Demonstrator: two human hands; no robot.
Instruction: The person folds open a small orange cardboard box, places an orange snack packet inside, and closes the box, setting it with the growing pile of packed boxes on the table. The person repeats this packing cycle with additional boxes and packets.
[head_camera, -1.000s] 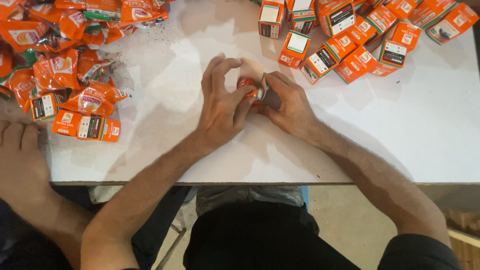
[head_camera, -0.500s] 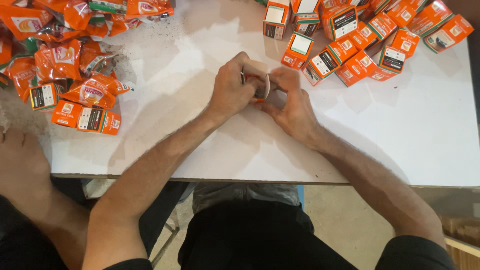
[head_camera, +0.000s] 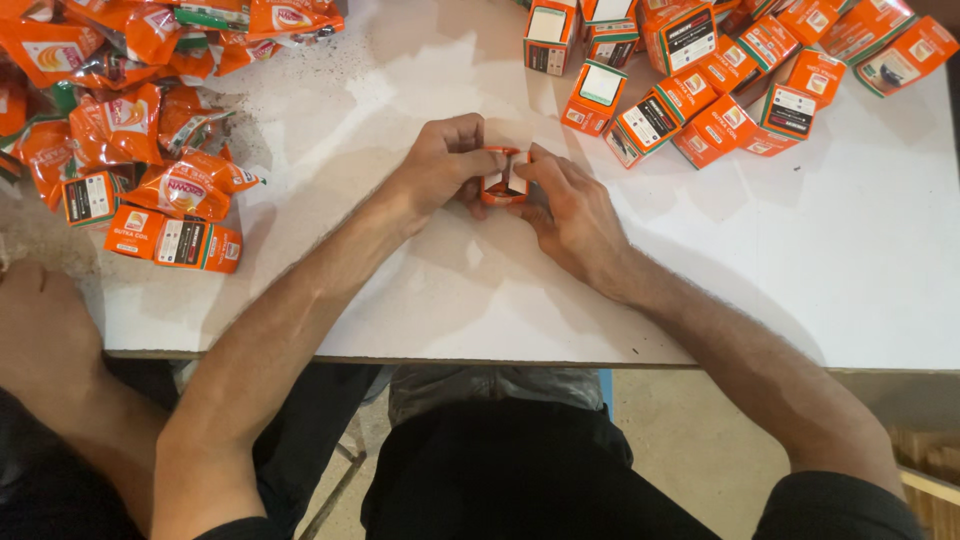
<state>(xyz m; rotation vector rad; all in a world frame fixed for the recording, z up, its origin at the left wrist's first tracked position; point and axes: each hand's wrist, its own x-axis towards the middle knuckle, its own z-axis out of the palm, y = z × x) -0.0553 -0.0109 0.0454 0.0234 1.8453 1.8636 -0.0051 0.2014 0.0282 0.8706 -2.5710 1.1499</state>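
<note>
**One carton in hand, end flap not yet shut**

Mid-desk (head_camera: 700, 300), left hand (head_camera: 440, 170) and right hand (head_camera: 570, 210) pinch a small orange cardboard carton (head_camera: 504, 178), fingers closed around it. Beyond: finished orange boxes (head_camera: 700, 80) far right, orange foil sachets (head_camera: 130, 130) left.

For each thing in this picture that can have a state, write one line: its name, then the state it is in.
small orange box: held between both hands, end flap open.
left hand: fingers closed on the box.
right hand: fingers closed on the box.
orange boxes: assembled, heaped at the table's far right.
orange pouches: sealed, piled at the far left.
white table: dusted with dark specks near the pouches.
</note>
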